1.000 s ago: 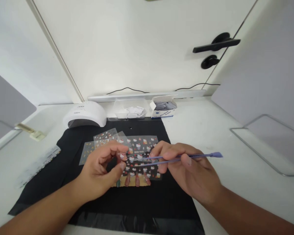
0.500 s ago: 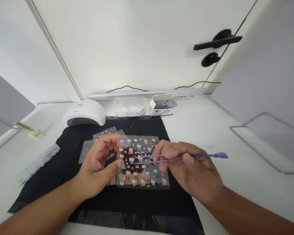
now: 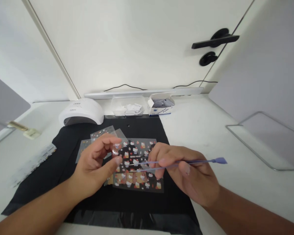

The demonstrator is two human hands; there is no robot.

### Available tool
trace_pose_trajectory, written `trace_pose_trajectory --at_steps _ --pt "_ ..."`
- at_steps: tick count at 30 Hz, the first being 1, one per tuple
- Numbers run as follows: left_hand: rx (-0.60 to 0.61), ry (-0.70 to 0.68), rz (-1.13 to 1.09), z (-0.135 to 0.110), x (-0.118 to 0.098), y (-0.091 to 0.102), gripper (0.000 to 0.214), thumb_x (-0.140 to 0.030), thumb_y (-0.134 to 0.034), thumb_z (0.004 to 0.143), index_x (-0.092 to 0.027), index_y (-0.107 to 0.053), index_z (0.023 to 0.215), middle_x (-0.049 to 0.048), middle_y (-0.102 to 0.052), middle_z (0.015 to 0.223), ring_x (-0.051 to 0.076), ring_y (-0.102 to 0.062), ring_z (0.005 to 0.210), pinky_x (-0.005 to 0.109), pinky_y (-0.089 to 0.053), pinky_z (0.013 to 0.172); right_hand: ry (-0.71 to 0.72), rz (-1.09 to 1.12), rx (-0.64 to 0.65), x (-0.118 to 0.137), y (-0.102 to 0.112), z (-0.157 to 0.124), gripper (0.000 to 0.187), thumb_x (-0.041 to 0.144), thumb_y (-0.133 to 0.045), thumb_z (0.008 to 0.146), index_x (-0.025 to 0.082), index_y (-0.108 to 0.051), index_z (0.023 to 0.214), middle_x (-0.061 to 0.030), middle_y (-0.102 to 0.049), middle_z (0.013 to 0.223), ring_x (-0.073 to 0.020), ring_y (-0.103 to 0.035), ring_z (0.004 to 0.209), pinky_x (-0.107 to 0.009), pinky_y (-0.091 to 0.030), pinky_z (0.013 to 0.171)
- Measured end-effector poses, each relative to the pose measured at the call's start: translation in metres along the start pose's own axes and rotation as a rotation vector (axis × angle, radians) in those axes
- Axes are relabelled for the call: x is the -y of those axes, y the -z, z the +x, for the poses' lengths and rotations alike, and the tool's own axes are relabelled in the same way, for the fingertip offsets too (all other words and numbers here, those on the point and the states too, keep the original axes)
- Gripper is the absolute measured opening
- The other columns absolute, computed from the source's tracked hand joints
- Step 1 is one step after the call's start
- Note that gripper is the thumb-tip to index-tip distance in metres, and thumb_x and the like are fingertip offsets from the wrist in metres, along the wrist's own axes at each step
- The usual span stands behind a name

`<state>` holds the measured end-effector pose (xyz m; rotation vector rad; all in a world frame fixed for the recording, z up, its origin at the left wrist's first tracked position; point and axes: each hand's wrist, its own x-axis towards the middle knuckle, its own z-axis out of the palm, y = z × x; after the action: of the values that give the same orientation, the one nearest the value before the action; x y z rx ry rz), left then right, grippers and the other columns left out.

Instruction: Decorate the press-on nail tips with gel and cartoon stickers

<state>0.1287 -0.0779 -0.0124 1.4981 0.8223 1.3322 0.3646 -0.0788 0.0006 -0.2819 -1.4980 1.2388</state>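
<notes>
A clear sticker sheet (image 3: 134, 150) printed with small white cat figures with red details is over the black mat (image 3: 127, 207). My left hand (image 3: 96, 163) curls around the sheet's left edge, thumb in front and fingertips at its upper left. Purple tweezers (image 3: 198, 161) lie nearly level in my right hand (image 3: 186, 168), gripped between thumb and fingers. Their two tips point left over the middle of the sheet, slightly apart. Whether the tips touch a sticker is too small to tell. Other clear sticker sheets (image 3: 103, 131) lie partly hidden behind my left hand.
At the back stand a white nail lamp (image 3: 82, 111), a clear plastic tray (image 3: 115, 106) with white packets, and a box of alcohol pads (image 3: 161, 104). To the left are a small bottle (image 3: 30, 133) and a stack of sheets (image 3: 35, 163). A metal frame (image 3: 250, 147) stands right.
The view has shifted slightly. The sticker sheet sits a little lower and further left, and the tweezer tips have moved slightly down and left across it. Both hands keep their grip.
</notes>
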Motion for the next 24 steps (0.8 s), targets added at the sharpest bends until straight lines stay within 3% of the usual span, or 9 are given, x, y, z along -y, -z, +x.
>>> trace_pose_trajectory --at_steps 14,24 --pt "-0.078 -0.041 0.044 0.0023 -0.0051 -0.0035 0.030 -0.005 -0.072 0.079 -0.027 -0.076 0.100 -0.0003 -0.068 0.089 0.009 -0.063 0.076 0.012 -0.053 0.065 0.020 -0.029 -0.025 0.0003 -0.0004 0.0005 0.027 0.037 -0.055 0.099 0.024 -0.078 0.105 -0.0052 -0.068 0.069 -0.0210 -0.062 0.079 -0.038 -0.050 0.075" --pt "-0.084 -0.059 0.037 0.0005 -0.0029 0.0003 0.027 -0.007 -0.072 0.082 -0.026 -0.073 0.101 -0.0006 -0.063 0.091 0.008 -0.060 0.078 0.011 -0.052 0.072 0.054 -0.043 -0.053 -0.0026 -0.0002 -0.0002 0.027 0.035 -0.055 0.099 0.024 -0.078 0.106 -0.0057 -0.071 0.069 -0.0212 -0.062 0.078 -0.039 -0.050 0.075"
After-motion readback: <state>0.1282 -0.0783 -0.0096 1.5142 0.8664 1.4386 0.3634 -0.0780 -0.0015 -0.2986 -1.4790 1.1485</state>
